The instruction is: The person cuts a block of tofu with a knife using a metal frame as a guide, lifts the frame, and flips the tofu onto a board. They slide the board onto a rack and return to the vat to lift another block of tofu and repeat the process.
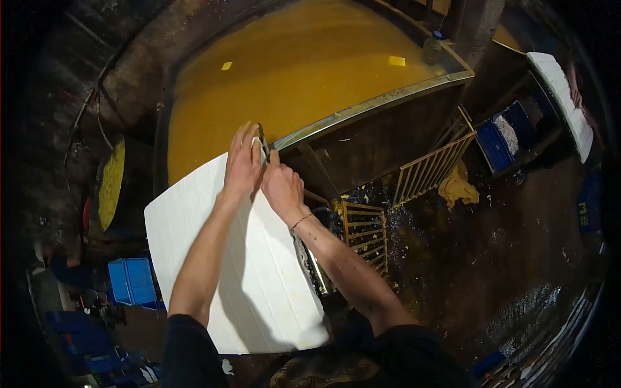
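Dark shirt [362,362]: closest to me, with the near end of the white panel tucked up against it, probably so my body can back it.
White panel [272,278]: lies lengthwise under my forearms, near end at my front, far corner at the vat's edge. That keeps the corner I'm working on within reach of both hands.
Beaded bracelet [301,221]: on my right wrist, clear of the corner.
Right hand [283,191]: fingers closed round a slim, dark, blade-like tool [263,140], index finger set close along it, which looks meant for fine control.
Left hand [241,167]: fingers extended and laid over the far corner beside the tool, not curled round anything I can see; I judge they steady the panel.
Slatted wooden rack [345,226]: low, beyond my right forearm.
Metal-rimmed vat [381,101]: just past my fingertips, holding amber liquid [284,64] with two yellow pieces on it.
Larger slatted rack [437,152]: slanting near the vat's side, yellow cloth [458,187] heaped by its foot.
Far right: another person's hand [574,90] at a second white panel [561,97].
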Tool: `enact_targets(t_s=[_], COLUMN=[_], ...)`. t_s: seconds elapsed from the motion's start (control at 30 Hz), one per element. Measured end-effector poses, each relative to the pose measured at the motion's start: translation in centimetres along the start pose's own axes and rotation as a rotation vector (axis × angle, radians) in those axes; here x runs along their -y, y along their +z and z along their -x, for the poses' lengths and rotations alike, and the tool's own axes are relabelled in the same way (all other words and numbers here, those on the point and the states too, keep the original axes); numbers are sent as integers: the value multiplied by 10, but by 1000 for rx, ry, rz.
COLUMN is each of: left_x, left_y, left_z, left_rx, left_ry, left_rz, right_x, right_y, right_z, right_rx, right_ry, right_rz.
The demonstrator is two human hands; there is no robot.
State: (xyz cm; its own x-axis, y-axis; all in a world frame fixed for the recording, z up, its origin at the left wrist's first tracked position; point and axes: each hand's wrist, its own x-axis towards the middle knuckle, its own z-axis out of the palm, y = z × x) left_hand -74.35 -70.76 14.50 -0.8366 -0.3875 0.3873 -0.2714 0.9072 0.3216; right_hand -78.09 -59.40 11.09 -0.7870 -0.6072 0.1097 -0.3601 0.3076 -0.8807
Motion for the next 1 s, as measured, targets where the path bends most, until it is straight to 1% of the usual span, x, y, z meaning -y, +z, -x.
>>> enact_targets(t_s=[0.03,0.1,0.13,0.17,0.23,0.27,0.3,0.37,0.43,0.5,0.57,0.63,0.67,0.73,0.77,0.83,0.87,1.0], left_x=[6,15,11,10,-10,-3,-7,-23,-30,-35,-57,-73,-77,-85,-90,-109,-114,-139], left_y=[2,7,8,5,-9,-6,-4,-12,-11,-2,-1,-6,-5,-4,-4,-8,-9,-10], left_z=[-13,-35,-42,-50,-67,-70,-72,-71,-59,-42,-24,-7,0,16,24,39,50,88], left_rx=[4,263,208,210,820,790,803,901,934,1031,1103,1117,1122,1185,1191,1276,1287,1331], left_ry=[3,122,237,240,70,210,209,289,284,367,301,341,342,440,439,386,364,382], left_rz=[3,2,-15,-14,-368,-384,-376,-420,-358,-176,-265,-126,-127,-154,-152,-241,-171,-125], right_x=[0,2,4,6,6,5,5,3,-5,-3,-4,-5,-5,-9,-12,-18,-21,-24], right_y=[-1,-4,-8,-11,-21,-26,-33,-45,-53,-69,-77,-85,-89,-96,-99,-108,-111,-129], right_z=[1,4,7,10,25,36,47,74,102,131,158,184,195,219,230,254,268,309], right_rx=[33,9,21,33,48,67,74,70,87,182,193,203,209,206,209,216,225,238], right_ry=[11,-2,-6,-9,-13,-19,-6,-21,-36,39,57,76,83,70,75,16,24,29], right_rz=[17,19,51,82,93,102,103,99,104,35,27,20,9,1,-2,23,19,59])
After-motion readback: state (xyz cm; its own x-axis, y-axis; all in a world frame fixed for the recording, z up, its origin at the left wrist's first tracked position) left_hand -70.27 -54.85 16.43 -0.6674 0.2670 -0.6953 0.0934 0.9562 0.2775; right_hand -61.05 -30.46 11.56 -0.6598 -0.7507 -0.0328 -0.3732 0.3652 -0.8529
